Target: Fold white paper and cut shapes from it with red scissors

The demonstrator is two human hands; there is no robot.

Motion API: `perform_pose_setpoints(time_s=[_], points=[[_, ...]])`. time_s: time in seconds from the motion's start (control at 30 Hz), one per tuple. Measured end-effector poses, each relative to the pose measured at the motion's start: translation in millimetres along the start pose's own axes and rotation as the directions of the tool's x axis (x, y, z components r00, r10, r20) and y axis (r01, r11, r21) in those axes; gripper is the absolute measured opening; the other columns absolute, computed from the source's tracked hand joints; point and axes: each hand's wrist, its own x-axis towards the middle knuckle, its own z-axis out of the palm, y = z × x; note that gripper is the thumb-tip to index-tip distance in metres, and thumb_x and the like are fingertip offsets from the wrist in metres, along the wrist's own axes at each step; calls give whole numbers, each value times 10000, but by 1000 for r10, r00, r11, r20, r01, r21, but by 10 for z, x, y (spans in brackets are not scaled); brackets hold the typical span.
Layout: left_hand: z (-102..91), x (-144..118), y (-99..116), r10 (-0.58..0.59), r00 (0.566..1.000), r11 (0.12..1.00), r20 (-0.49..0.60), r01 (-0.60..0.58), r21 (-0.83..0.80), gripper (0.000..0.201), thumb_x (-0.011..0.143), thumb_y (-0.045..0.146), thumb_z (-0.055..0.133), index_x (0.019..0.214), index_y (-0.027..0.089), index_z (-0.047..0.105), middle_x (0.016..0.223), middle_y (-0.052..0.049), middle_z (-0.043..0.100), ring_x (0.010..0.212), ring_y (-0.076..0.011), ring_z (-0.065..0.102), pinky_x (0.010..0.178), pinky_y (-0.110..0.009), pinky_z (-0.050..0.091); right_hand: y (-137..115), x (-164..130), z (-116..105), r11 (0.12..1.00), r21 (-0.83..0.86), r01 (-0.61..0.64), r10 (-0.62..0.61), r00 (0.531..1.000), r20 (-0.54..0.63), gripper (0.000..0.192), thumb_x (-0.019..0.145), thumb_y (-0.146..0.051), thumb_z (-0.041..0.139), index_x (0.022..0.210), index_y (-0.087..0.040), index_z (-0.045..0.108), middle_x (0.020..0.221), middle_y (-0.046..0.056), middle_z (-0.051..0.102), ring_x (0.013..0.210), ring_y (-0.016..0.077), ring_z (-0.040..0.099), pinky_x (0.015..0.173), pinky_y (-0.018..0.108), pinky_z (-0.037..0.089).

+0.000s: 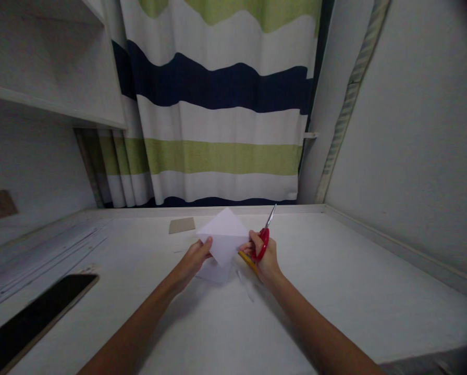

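While held (both hands), paper [224, 237] sits between.

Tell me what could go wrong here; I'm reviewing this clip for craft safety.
1. The left hand pinches the white paper sheet close to the red-handled scissors in the right hand, so fingers might get nicked.
2. The paper is held up off the white table by one edge; it may flex and the cut may wander.
3. The light is dim, which may make a cut line harder to follow.
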Motion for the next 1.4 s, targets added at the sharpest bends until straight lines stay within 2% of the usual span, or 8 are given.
perform_pose_setpoints(time_s=[0.2,0.43,0.6,0.7,0.9,1.0,1.17,1.4], points=[[-11,-13,-36,-4,993,998,-115,12,69,407,686,353,548,999,94,522,889,-94,623,779,-210,563,693,-316,418,123,-50,49,997,-73,-27,37,990,133,222,657,-325,554,658,-126,454,411,26,580,354,116,543,339,168,409],[-25,-4,57,3,985,1000,-173,-8,-26,414,649,379,579,922,70,546,853,-110,632,712,-196,580,632,-291,437,74,-76,74,989,-136,-60,83,981,176,227,647,-330,555,664,-126,458,357,-8,531,308,94,497,302,150,347],[-72,19,26,61,978,997,-197,-53,48,397,638,374,588,891,69,557,837,-102,635,738,-194,572,649,-285,439,40,-87,90,989,-130,-72,97,975,198,248,615,-333,586,687,-124,473,377,-29,512,345,113,525,302,165,347],[-85,26,19,41,977,999,-209,-34,37,395,643,364,590,906,73,551,858,-104,631,758,-202,570,645,-292,451,24,-88,95,990,-126,-58,83,976,202,265,587,-314,610,711,-119,481,394,-31,517,352,117,527,306,173,350],[-35,-22,69,-86,995,974,-44,74,-216,461,739,466,418,1095,175,450,1095,-119,534,891,-250,543,580,-346,498,24,-61,80,996,-85,-36,51,984,172,226,585,-267,610,694,-125,473,408,-31,525,364,96,522,331,157,361],[-26,-43,87,-130,990,954,47,138,-265,511,747,518,342,1162,223,393,1136,-109,508,929,-265,529,533,-324,505,46,-37,61,997,-67,-33,43,987,157,234,587,-281,612,694,-130,470,419,-25,536,365,90,518,334,153,364],[-44,-39,80,-89,993,961,78,106,-254,517,760,514,312,1169,207,390,1089,-128,538,882,-250,555,533,-304,498,53,-26,51,999,-36,-24,29,990,138,248,581,-297,623,695,-131,477,462,-12,560,386,98,538,359,165,405],[-36,-36,78,-22,994,992,103,34,-120,490,748,484,376,1062,124,488,1023,-156,566,821,-251,575,615,-345,478,10,-37,66,996,52,-72,67,994,81,223,576,-248,646,682,-129,490,529,4,572,440,102,575,416,157,457]])
